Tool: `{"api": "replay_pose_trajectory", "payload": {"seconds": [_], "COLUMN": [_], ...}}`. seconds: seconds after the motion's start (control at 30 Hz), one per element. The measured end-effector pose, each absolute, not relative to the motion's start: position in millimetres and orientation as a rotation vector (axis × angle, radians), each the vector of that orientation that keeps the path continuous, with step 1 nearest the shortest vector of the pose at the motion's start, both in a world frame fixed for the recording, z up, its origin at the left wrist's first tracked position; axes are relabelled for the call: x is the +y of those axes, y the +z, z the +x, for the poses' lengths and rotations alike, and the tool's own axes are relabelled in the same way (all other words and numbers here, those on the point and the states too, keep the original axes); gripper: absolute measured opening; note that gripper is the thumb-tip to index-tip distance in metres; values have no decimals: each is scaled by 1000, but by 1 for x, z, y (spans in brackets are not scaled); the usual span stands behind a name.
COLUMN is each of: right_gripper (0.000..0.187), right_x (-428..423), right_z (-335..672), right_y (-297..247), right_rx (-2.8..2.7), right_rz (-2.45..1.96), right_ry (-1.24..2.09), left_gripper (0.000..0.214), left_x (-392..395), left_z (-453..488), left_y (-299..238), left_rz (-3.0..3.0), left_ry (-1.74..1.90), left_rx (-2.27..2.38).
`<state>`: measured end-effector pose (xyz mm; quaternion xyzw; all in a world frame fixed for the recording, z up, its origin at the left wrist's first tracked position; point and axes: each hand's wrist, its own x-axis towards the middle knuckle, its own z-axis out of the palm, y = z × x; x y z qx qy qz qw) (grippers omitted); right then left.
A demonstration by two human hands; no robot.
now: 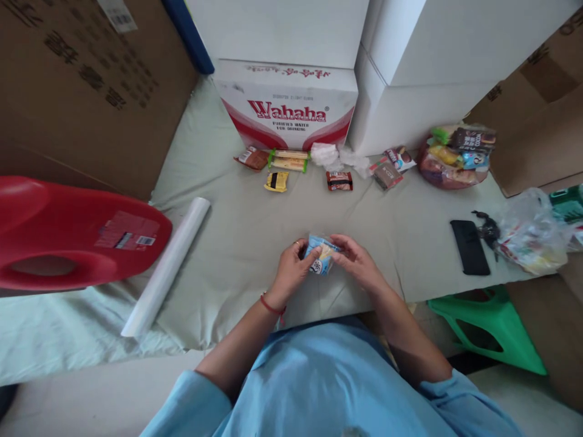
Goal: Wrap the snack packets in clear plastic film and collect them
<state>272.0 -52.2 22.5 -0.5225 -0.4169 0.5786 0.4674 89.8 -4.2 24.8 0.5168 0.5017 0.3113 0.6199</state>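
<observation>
Both my hands meet over the middle of the pale green cloth [237, 230]. My left hand [291, 270] and my right hand [357, 261] are closed on a small blue and yellow snack packet [321, 254], pinching it from either side. A red string bracelet circles my left wrist. Several small snack packets [339, 181] lie in a row farther back, in front of a red and white Wahaha box [286, 104].
A white roll [168, 264] lies at my left beside a red plastic stool [68, 233]. At right are a black phone [470, 246], keys, a clear bag [531, 233], a red bag of snacks [455, 159] and a green stool [492, 325]. Cardboard and white boxes stand behind.
</observation>
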Motion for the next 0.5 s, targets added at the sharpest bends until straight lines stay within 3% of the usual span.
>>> {"api": "replay_pose_trajectory", "payload": {"seconds": [0.07, 0.2, 0.4, 0.5], "right_gripper": [56, 41, 27, 22], "right_x": [-59, -59, 5, 48], "right_z": [272, 307, 457, 505], "right_y": [19, 13, 19, 20], "right_rx": [-1113, -1068, -367, -174], "right_rz": [-1305, -1397, -1496, -1626], "right_ry": [1420, 1331, 638, 475], "left_gripper": [37, 37, 37, 37], "left_x": [-7, -9, -14, -25], "left_z": [95, 96, 53, 31], "left_y": [25, 27, 19, 13], "left_rz": [1347, 1431, 1467, 1476], "left_ry": [686, 673, 710, 685], "left_rx": [1192, 1112, 1292, 1354]}}
